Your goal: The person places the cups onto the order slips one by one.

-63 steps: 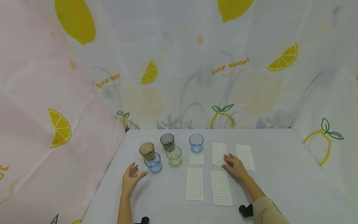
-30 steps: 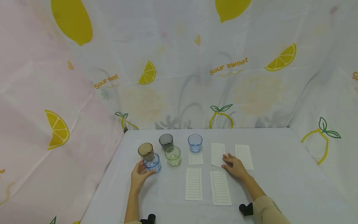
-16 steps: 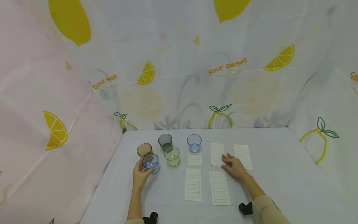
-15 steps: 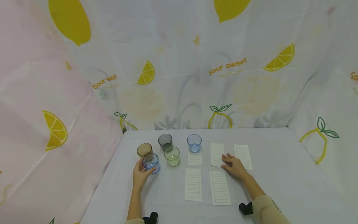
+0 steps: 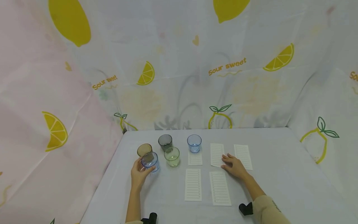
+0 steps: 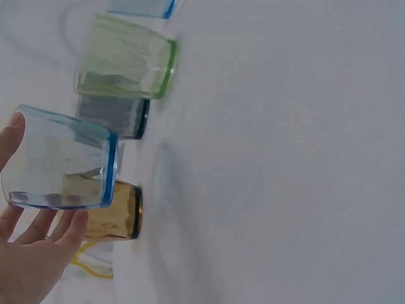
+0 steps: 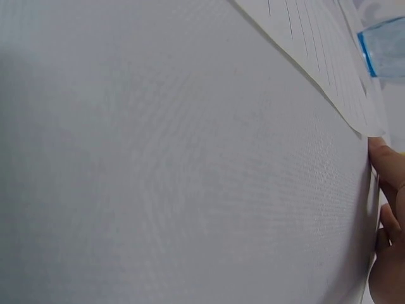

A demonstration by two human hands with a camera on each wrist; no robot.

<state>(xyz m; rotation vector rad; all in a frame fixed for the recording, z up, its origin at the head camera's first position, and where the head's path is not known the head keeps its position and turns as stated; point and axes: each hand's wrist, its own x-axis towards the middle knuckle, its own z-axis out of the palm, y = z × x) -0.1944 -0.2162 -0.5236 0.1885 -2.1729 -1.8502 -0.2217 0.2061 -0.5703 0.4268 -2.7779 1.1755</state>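
A clear blue glass (image 5: 150,161) is held by my left hand (image 5: 137,179), thumb on its near side and fingers on the far side. The left wrist view shows the blue glass (image 6: 63,158) slightly off the table. Just behind it stands an amber glass (image 5: 144,149), partly covered by it. A green glass (image 5: 172,157) and a grey glass (image 5: 165,142) stand to its right. My right hand (image 5: 235,167) rests on the table between lined paper slips, its fingertips at the edge of one slip (image 5: 217,154).
A second blue glass (image 5: 194,143) stands on a short-looking slip (image 5: 195,159) at the back. Other lined slips lie at front left (image 5: 193,185), at front right (image 5: 220,188) and at far right (image 5: 243,156). A lemon-print curtain (image 5: 179,93) hangs behind the white table (image 5: 279,174).
My left hand has come in from the left, taken hold of the front blue glass and raised it slightly. My right hand has stayed put.
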